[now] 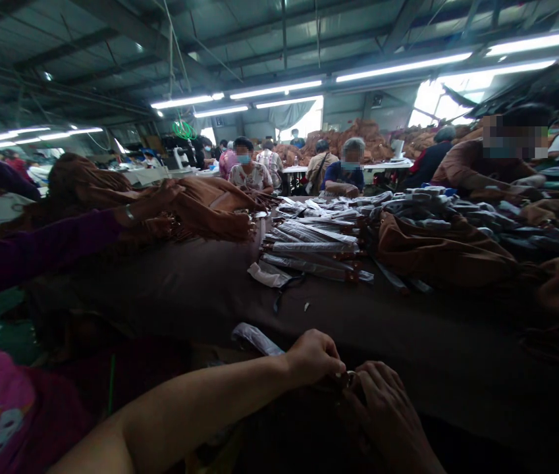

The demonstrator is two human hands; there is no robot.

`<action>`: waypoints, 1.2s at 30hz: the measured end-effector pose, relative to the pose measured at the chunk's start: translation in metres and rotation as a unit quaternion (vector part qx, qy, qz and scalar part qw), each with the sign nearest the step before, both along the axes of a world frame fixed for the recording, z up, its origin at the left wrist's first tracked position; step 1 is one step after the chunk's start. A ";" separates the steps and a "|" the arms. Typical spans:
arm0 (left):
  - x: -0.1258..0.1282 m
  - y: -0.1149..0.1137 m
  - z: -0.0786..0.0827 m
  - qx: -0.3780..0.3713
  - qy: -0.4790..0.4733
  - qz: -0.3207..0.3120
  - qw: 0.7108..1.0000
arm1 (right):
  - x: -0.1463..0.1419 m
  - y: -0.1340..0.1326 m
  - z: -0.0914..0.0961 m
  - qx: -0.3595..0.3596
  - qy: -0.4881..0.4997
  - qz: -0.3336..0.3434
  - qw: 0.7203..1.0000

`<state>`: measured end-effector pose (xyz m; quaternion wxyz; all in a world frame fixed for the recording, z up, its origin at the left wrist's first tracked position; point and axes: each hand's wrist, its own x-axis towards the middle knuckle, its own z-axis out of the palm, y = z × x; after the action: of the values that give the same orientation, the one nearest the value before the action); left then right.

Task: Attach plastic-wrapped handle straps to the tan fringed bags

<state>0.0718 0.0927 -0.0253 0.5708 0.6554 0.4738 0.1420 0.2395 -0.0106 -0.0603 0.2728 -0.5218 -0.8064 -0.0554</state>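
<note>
My left hand (315, 355) is closed in a pinch at the near edge of a dark brown table (200, 289), right beside my right hand (382, 411). Both hands meet on a small metal ring or buckle (349, 380) attached to something dark that lies below them in shadow. My right hand's fingers curl around that dark piece. A clear plastic sleeve (255, 338) lies just left of my left wrist.
A pile of plastic-wrapped strips (316, 247) lies mid-table, with heaps of brown garments (440, 247) to the right and far left (200, 207). A purple-sleeved arm (37, 250) reaches in from the left. Several other people sit at tables behind.
</note>
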 end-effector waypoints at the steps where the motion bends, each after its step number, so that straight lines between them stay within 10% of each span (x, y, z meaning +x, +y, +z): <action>1: 0.000 0.001 0.003 -0.004 -0.001 -0.014 1.000 | -0.002 0.000 0.000 -0.011 0.012 -0.007 1.000; 9: -0.012 -0.008 0.048 0.064 0.176 -0.193 0.963 | -0.024 -0.002 -0.010 0.002 0.063 -0.183 0.981; 13: -0.018 -0.012 0.046 0.004 0.056 -0.181 0.982 | -0.027 -0.002 -0.006 -0.001 0.085 -0.199 0.976; 17: -0.024 -0.011 0.045 -0.024 -0.001 -0.184 0.983 | -0.028 0.002 0.005 -0.083 0.102 -0.186 0.974; 24: -0.022 -0.029 0.067 0.298 0.271 -0.211 0.891 | -0.030 0.009 0.003 -0.051 0.069 -0.128 0.988; 36: -0.006 -0.015 0.071 0.266 0.362 -0.301 0.841 | -0.039 0.011 -0.006 -0.036 0.142 -0.029 0.989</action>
<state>0.0656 0.0775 0.0453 0.1774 0.8970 0.3705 -0.1633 0.2008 0.0003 -0.0664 0.3640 -0.5566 -0.7457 0.0403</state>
